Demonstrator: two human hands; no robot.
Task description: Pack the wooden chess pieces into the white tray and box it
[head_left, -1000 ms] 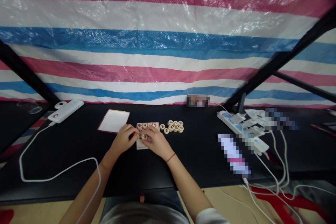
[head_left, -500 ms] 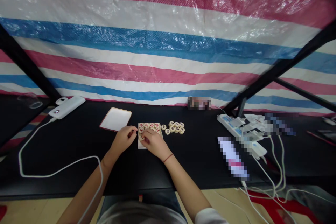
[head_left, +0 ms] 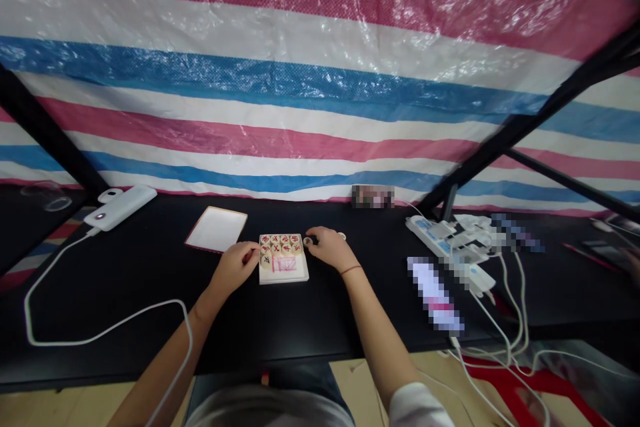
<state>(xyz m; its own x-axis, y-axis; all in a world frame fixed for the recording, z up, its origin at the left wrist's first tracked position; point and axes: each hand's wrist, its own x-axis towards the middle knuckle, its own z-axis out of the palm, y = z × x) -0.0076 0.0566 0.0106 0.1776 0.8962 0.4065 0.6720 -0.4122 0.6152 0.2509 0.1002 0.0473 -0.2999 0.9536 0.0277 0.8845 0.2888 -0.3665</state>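
Note:
A shallow white box (head_left: 295, 276) lies on the black table, with Chinese chess pieces (head_left: 281, 247) in rows at its far side. Most bear red characters; one darker-marked piece (head_left: 266, 261) sits at the left of the third row. Pink markings show on the bare box floor. My left hand (head_left: 235, 267) is closed, its thumb and fingertip pinching at the box's left wall. Just beyond the right wall, my right hand (head_left: 330, 248) pinches a chess piece (head_left: 308, 241). Most of the loose pieces are hidden behind that hand; one loose piece (head_left: 342, 236) peeks out.
An open box lid (head_left: 216, 229) lies at the left, near a white power bank (head_left: 123, 208) whose cable loops over my left forearm. To the right are a blurred phone (head_left: 435, 293), a power strip (head_left: 450, 240) with plugs, and trailing white cables. Striped sheeting (head_left: 280, 140) hangs behind.
My right hand has moved from over the box to the loose pieces on the right, uncovering the third-row piece and the box floor. My left hand stays at the left wall.

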